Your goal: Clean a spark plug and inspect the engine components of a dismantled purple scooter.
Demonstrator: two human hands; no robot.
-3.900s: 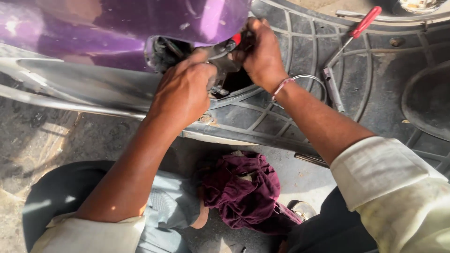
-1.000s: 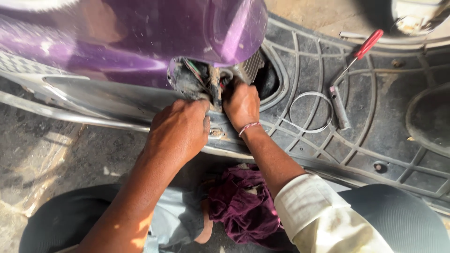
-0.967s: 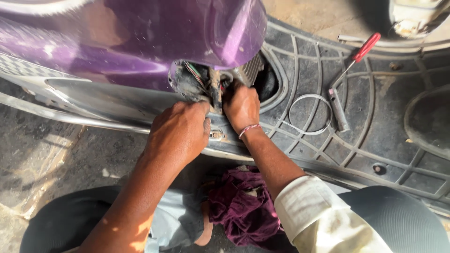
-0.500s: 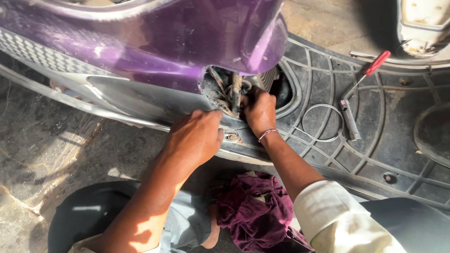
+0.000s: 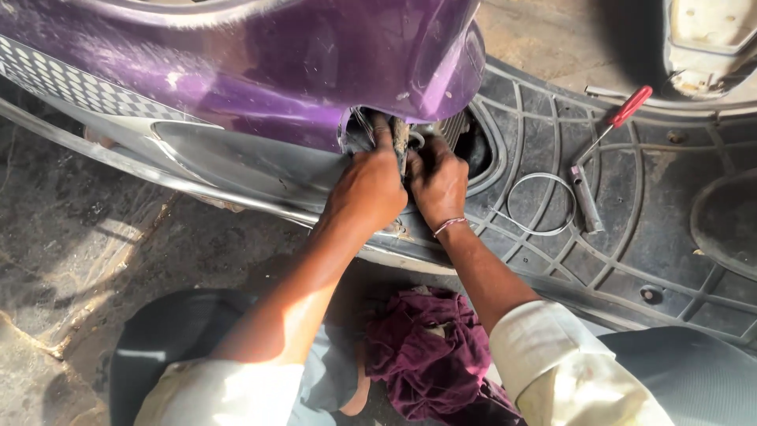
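Note:
A purple scooter body (image 5: 260,71) lies across the top, with a dark opening (image 5: 465,142) where it meets the black ribbed footboard (image 5: 654,213). My left hand (image 5: 369,188) reaches into that opening, its fingers around a bundle of wires and parts (image 5: 398,138) inside. Right beside it, my right hand (image 5: 438,183) grips the same cluster, with a thin bracelet on its wrist. What the fingertips hold is partly hidden by the panel's edge.
A red-handled screwdriver (image 5: 613,125), a grey metal tool (image 5: 587,199) and a loop of wire (image 5: 542,203) lie on the footboard. A maroon rag (image 5: 430,355) sits by my knees. Bare concrete floor (image 5: 79,260) is on the left.
Both hands have moved up and further into the opening, now side by side on the wire bundle. The view has shifted left along the scooter.

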